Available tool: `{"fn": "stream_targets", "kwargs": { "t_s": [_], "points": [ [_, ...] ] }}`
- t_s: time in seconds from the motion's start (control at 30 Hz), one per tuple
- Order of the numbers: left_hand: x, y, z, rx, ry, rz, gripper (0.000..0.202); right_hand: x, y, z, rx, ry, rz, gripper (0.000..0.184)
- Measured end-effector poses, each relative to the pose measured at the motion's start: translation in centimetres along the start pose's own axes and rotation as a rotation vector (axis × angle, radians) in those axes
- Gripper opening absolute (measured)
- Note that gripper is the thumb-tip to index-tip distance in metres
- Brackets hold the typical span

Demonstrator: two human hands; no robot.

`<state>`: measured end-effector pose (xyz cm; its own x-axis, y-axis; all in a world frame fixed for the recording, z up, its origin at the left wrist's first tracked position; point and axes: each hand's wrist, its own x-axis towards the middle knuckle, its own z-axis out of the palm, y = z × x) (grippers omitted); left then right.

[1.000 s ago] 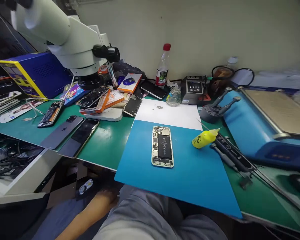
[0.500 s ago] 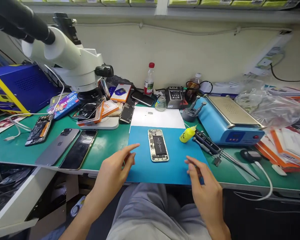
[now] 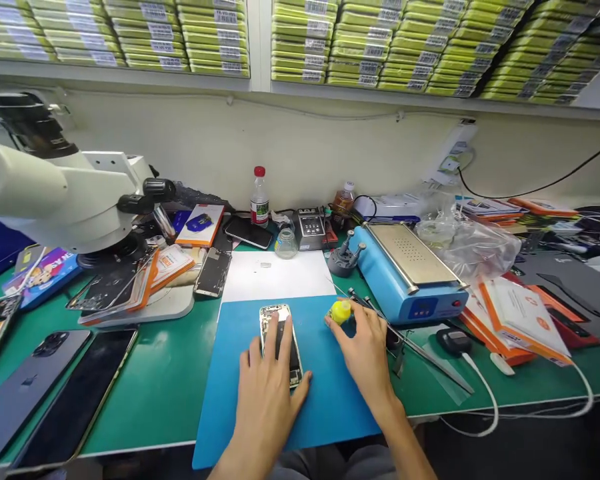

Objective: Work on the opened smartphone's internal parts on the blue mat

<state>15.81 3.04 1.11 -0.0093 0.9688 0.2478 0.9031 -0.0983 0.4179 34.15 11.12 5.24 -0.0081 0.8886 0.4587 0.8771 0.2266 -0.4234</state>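
An opened phone (image 3: 295, 365) with its battery and boards bare lies on the blue mat (image 3: 320, 413). My left hand (image 3: 265, 393) is laid over it, fingers spread, covering much of its left side and middle. To the right, my right hand (image 3: 367, 350) has thumb and forefinger around a small yellow bottle (image 3: 341, 311) at the mat's right edge. The bottle's nozzle is not visible. Beside that hand lie tweezers (image 3: 440, 361) and other dark tools, partly hidden by it.
A white sheet (image 3: 280, 280) with a small grey piece lies behind the mat. On the left are a microscope (image 3: 80, 200) and two phones, one being a grey phone (image 3: 35, 387). A blue heating plate machine (image 3: 405, 280) stands right, near a glass jar (image 3: 286, 244) and plastic bottle (image 3: 260, 200).
My left hand has moved right onto the opened phone. My right hand has reached forward and taken hold of the yellow bottle. The view has tilted up and turned right.
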Motion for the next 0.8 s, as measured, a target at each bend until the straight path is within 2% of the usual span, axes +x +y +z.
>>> {"fn": "stream_targets", "kwargs": {
  "t_s": [0.1,0.23,0.3,0.4,0.47,0.6,0.7,0.8],
  "points": [
    [0.0,-2.1,-1.0,-0.122,-0.117,0.108,0.094,1.5,0.6,-2.2,-0.010,0.019,0.064,0.063],
    [0.7,-5.5,-4.0,-0.353,-0.390,0.251,0.108,5.5,1.7,-4.8,-0.106,-0.020,0.111,0.053],
    [1.1,-6.9,-5.3,-0.437,-0.498,0.271,0.111,7.5,2.4,-4.7,-0.174,-0.076,0.092,0.048],
    [1.4,-8.2,-6.5,-0.512,-0.595,0.281,0.115,9.6,3.3,-3.3,-0.270,-0.121,0.069,0.051],
    [1.4,-8.5,-6.8,-0.530,-0.589,0.290,0.115,10.5,3.7,-2.2,-0.319,-0.129,0.065,0.053],
    [1.4,-8.7,-6.4,-0.491,-0.492,0.305,0.113,11.5,4.9,-1.1,-0.388,-0.119,0.049,0.056],
    [1.1,-9.0,-5.9,-0.487,-0.404,0.259,0.108,12.1,6.0,-0.7,-0.410,-0.112,0.001,0.060],
    [0.5,-9.6,-5.3,-0.502,-0.274,0.284,0.099,12.3,6.6,-0.6,-0.391,-0.061,-0.079,0.070]
  ]
}}
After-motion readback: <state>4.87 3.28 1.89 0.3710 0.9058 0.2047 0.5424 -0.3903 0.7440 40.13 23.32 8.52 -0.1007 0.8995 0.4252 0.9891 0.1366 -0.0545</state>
